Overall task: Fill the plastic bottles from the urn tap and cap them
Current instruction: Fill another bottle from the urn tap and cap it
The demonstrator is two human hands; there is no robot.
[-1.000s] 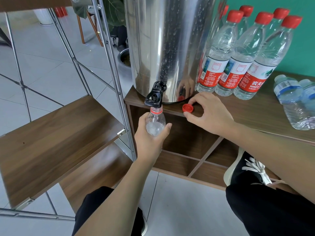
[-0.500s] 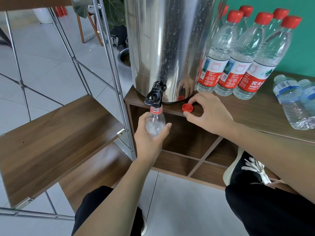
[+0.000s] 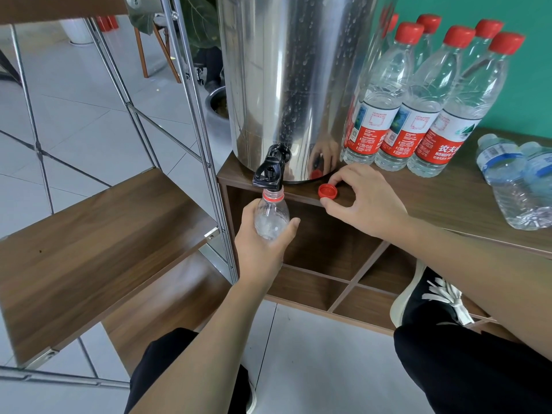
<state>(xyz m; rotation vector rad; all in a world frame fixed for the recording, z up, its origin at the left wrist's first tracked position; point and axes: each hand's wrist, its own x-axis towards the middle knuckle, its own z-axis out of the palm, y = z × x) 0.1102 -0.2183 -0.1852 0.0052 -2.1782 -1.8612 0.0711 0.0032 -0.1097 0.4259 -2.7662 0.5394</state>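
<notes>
The left hand held a clear bottle upright under the black tap of the steel urn. Its grip was curled round the bottle's body, thumb on the right side, fingers wrapped behind. The bottle's open mouth, with a red ring at the neck, sat just below the tap spout, touching it or nearly so; I could not tell which. Some water showed in the upper part of the bottle, the rest being hidden by the hand.

The right hand rested on the front edge of the bench. Its grip was loosely curved about a red cap that lay top up on the bench, just right of the tap. The thumb lay near the cap's lower right, a fingertip close above it; whether either touched the cap I could not tell, and the cap was not lifted.

The urn stood at the bench's left end, its wall beaded with drops and mirroring the right hand. Just right of it stood a cluster of capped bottles with red caps and red-and-white labels. Further right, two blue-labelled bottles lay on their sides on the bench. Below the bench top were open cubbies. To the left stood a metal-framed rack with a wooden shelf. A black shoe with white laces showed lower right.
</notes>
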